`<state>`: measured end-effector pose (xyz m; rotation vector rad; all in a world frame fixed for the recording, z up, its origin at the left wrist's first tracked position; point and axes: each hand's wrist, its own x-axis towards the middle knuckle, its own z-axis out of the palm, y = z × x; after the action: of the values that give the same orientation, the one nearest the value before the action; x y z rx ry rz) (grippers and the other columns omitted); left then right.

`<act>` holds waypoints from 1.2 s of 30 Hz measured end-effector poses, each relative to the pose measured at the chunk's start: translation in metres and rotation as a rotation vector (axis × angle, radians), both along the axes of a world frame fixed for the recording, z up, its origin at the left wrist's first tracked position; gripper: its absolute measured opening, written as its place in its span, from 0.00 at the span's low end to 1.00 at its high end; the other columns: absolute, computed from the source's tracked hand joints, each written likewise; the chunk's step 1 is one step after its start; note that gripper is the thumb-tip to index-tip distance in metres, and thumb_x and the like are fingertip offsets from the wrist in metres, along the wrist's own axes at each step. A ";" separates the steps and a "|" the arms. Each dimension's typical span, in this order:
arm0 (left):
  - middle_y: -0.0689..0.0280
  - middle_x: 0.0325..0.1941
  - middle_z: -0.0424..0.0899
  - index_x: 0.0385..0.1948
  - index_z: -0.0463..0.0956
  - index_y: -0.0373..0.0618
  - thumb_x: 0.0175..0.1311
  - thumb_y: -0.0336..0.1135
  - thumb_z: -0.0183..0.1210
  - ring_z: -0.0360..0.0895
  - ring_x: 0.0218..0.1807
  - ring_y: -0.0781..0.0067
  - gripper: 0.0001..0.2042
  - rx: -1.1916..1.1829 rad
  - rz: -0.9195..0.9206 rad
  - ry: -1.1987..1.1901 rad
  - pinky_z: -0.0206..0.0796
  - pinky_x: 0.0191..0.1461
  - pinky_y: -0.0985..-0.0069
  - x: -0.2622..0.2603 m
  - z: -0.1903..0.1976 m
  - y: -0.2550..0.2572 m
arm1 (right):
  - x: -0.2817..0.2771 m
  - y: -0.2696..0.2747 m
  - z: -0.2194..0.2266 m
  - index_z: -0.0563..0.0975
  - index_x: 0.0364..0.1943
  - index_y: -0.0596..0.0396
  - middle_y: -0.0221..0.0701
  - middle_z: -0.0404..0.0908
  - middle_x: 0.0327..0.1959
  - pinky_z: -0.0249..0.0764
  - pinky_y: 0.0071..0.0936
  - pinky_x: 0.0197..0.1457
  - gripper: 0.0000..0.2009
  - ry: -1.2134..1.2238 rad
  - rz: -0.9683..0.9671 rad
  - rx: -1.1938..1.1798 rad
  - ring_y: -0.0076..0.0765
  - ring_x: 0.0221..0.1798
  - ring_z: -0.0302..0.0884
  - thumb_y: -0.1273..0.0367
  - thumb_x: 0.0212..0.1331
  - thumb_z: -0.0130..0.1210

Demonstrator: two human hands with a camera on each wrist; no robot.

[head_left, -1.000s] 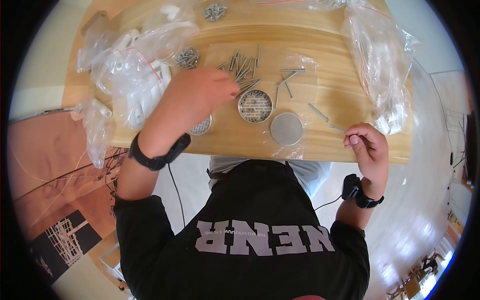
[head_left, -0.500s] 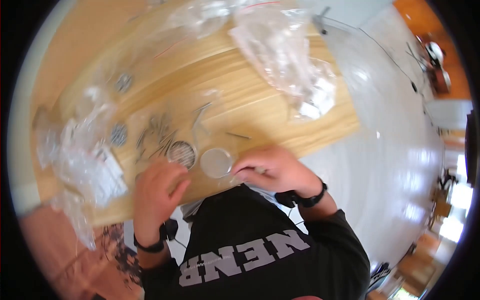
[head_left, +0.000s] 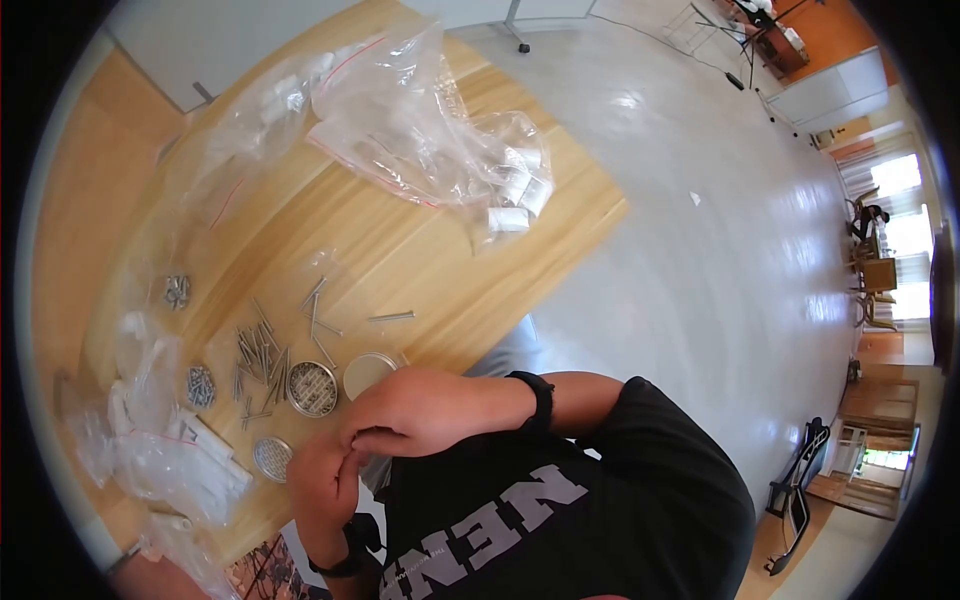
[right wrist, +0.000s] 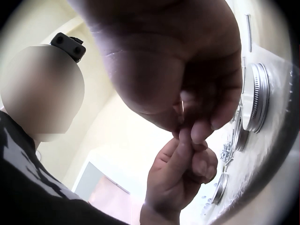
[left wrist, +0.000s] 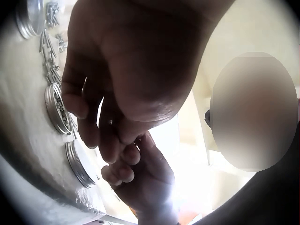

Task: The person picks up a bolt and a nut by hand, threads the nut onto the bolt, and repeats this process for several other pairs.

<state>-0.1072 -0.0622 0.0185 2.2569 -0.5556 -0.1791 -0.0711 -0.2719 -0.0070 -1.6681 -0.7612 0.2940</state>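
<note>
Close to the body, over the table's near edge, my left hand (head_left: 322,478) and right hand (head_left: 405,412) meet at the fingertips. In the left wrist view the left hand (left wrist: 136,61) bends its fingers down to the right hand's thumb and fingertips. The right wrist view shows the left hand (right wrist: 173,180) pinching from below. What sits between the fingertips is hidden, and I cannot tell its kind. Just beyond the hands stand an open round tin (head_left: 312,388) of small metal nuts, a flat round lid (head_left: 368,374) and another tin (head_left: 272,457).
Long screws (head_left: 260,358) lie in a loose heap behind the tins, with a single screw (head_left: 390,316) to the right. Two piles of small hardware (head_left: 201,386) sit farther left. Clear plastic bags (head_left: 400,130) with white tubes (head_left: 522,185) cover the far side; another bag (head_left: 165,460) lies left.
The head view has swung to the right. My right hand, which pinched a long screw, has moved inward to meet the left. The left hand has come back from beside the tins.
</note>
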 end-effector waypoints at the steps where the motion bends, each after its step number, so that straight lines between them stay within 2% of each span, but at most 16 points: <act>1: 0.57 0.23 0.76 0.29 0.78 0.42 0.55 0.30 0.62 0.74 0.27 0.49 0.04 0.001 0.001 0.004 0.64 0.31 0.61 -0.003 0.000 0.000 | -0.002 0.001 0.000 0.79 0.36 0.50 0.37 0.82 0.31 0.74 0.43 0.37 0.06 0.004 0.001 0.001 0.51 0.36 0.79 0.65 0.59 0.55; 4: 0.57 0.23 0.77 0.31 0.79 0.42 0.57 0.29 0.61 0.75 0.27 0.50 0.03 0.030 0.082 0.003 0.65 0.31 0.62 -0.005 -0.007 0.002 | 0.000 0.004 -0.001 0.78 0.39 0.49 0.37 0.80 0.29 0.73 0.42 0.33 0.06 0.034 -0.063 -0.091 0.52 0.33 0.78 0.66 0.61 0.57; 6: 0.58 0.23 0.78 0.31 0.80 0.42 0.57 0.30 0.62 0.76 0.27 0.51 0.04 0.139 0.039 -0.080 0.65 0.30 0.62 -0.002 -0.009 -0.001 | 0.000 0.004 0.003 0.78 0.37 0.50 0.36 0.80 0.27 0.72 0.43 0.31 0.07 0.042 -0.118 -0.246 0.52 0.30 0.78 0.64 0.61 0.57; 9: 0.58 0.24 0.79 0.32 0.80 0.43 0.58 0.32 0.63 0.76 0.27 0.51 0.05 0.131 0.009 -0.065 0.65 0.30 0.62 0.005 -0.007 -0.004 | 0.002 0.001 0.004 0.79 0.34 0.50 0.35 0.79 0.27 0.72 0.42 0.30 0.08 0.005 -0.132 -0.378 0.51 0.30 0.78 0.62 0.61 0.58; 10: 0.58 0.23 0.78 0.31 0.80 0.43 0.58 0.33 0.63 0.76 0.27 0.52 0.05 0.117 0.013 -0.067 0.65 0.30 0.61 0.006 -0.006 -0.006 | 0.001 0.002 0.002 0.79 0.34 0.50 0.35 0.79 0.27 0.72 0.42 0.30 0.08 0.021 -0.082 -0.347 0.51 0.30 0.78 0.62 0.61 0.58; 12: 0.58 0.23 0.78 0.31 0.80 0.44 0.58 0.34 0.63 0.76 0.27 0.52 0.05 0.139 0.068 -0.057 0.65 0.30 0.61 0.005 -0.003 -0.007 | 0.002 0.001 0.000 0.79 0.32 0.51 0.35 0.80 0.27 0.72 0.40 0.30 0.08 -0.024 -0.129 -0.369 0.49 0.30 0.79 0.62 0.60 0.60; 14: 0.60 0.23 0.79 0.31 0.80 0.45 0.60 0.34 0.62 0.76 0.26 0.54 0.04 0.107 0.021 -0.026 0.66 0.30 0.62 0.004 -0.003 -0.003 | 0.007 0.000 0.000 0.78 0.32 0.50 0.35 0.80 0.26 0.73 0.40 0.30 0.08 -0.012 -0.060 -0.297 0.49 0.29 0.79 0.62 0.60 0.60; 16: 0.61 0.24 0.79 0.31 0.80 0.45 0.60 0.34 0.62 0.77 0.27 0.55 0.04 0.104 0.058 0.010 0.66 0.30 0.63 0.000 -0.004 0.000 | 0.007 0.004 -0.001 0.78 0.33 0.49 0.36 0.80 0.24 0.73 0.40 0.30 0.07 0.015 -0.025 -0.242 0.49 0.28 0.79 0.62 0.59 0.60; 18: 0.61 0.24 0.80 0.32 0.80 0.46 0.60 0.34 0.62 0.77 0.27 0.55 0.04 0.078 0.076 0.039 0.67 0.29 0.63 -0.004 -0.006 0.002 | 0.008 0.008 -0.002 0.78 0.34 0.48 0.32 0.81 0.27 0.72 0.37 0.29 0.05 0.037 -0.055 -0.150 0.46 0.28 0.79 0.66 0.58 0.62; 20: 0.61 0.25 0.81 0.33 0.81 0.46 0.60 0.35 0.62 0.78 0.28 0.56 0.05 -0.039 0.124 0.145 0.67 0.30 0.64 -0.002 -0.006 0.004 | 0.011 0.008 0.000 0.78 0.35 0.48 0.32 0.81 0.28 0.73 0.36 0.30 0.05 0.064 -0.021 -0.165 0.45 0.29 0.79 0.67 0.58 0.62; 22: 0.61 0.25 0.81 0.33 0.81 0.46 0.61 0.35 0.62 0.78 0.28 0.56 0.05 -0.038 0.137 0.137 0.67 0.29 0.64 0.001 -0.007 0.006 | 0.016 0.010 -0.001 0.78 0.36 0.48 0.31 0.81 0.30 0.73 0.35 0.31 0.05 0.091 0.007 -0.175 0.44 0.30 0.79 0.68 0.57 0.62; 25: 0.61 0.25 0.81 0.34 0.81 0.46 0.61 0.35 0.62 0.79 0.28 0.56 0.05 -0.056 0.137 0.152 0.68 0.29 0.64 0.002 -0.006 0.013 | 0.021 0.015 -0.003 0.79 0.37 0.49 0.32 0.81 0.31 0.73 0.35 0.34 0.06 0.004 0.041 -0.126 0.42 0.33 0.79 0.68 0.57 0.62; 27: 0.62 0.26 0.82 0.34 0.81 0.46 0.61 0.35 0.62 0.79 0.28 0.55 0.05 -0.066 0.125 0.165 0.68 0.29 0.64 0.006 -0.003 0.017 | 0.024 0.019 0.003 0.79 0.37 0.52 0.30 0.81 0.31 0.74 0.27 0.35 0.06 0.032 0.027 -0.094 0.39 0.31 0.79 0.72 0.57 0.63; 31: 0.62 0.25 0.81 0.34 0.81 0.47 0.61 0.37 0.62 0.78 0.28 0.55 0.06 -0.007 0.121 0.126 0.67 0.28 0.63 0.012 0.003 0.026 | 0.027 0.027 0.011 0.79 0.37 0.55 0.32 0.79 0.28 0.73 0.27 0.33 0.05 0.086 -0.017 -0.141 0.39 0.29 0.78 0.71 0.59 0.61; 33: 0.62 0.25 0.81 0.34 0.81 0.48 0.60 0.37 0.62 0.78 0.28 0.55 0.06 0.025 0.111 0.119 0.66 0.28 0.63 0.015 0.002 0.028 | 0.029 0.028 0.012 0.79 0.34 0.52 0.35 0.79 0.26 0.72 0.38 0.33 0.07 0.069 0.013 -0.288 0.47 0.31 0.78 0.64 0.61 0.59; 36: 0.62 0.24 0.80 0.33 0.80 0.48 0.60 0.39 0.62 0.77 0.27 0.54 0.07 0.061 0.108 0.044 0.66 0.27 0.63 0.018 -0.004 0.030 | 0.030 0.027 0.009 0.79 0.32 0.52 0.36 0.77 0.23 0.71 0.39 0.31 0.08 0.031 -0.008 -0.328 0.48 0.28 0.76 0.63 0.62 0.59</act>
<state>-0.0889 -0.0320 0.0147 2.3298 -0.4091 -0.1928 -0.0412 -0.2451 0.0017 -1.9694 -0.7098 0.4572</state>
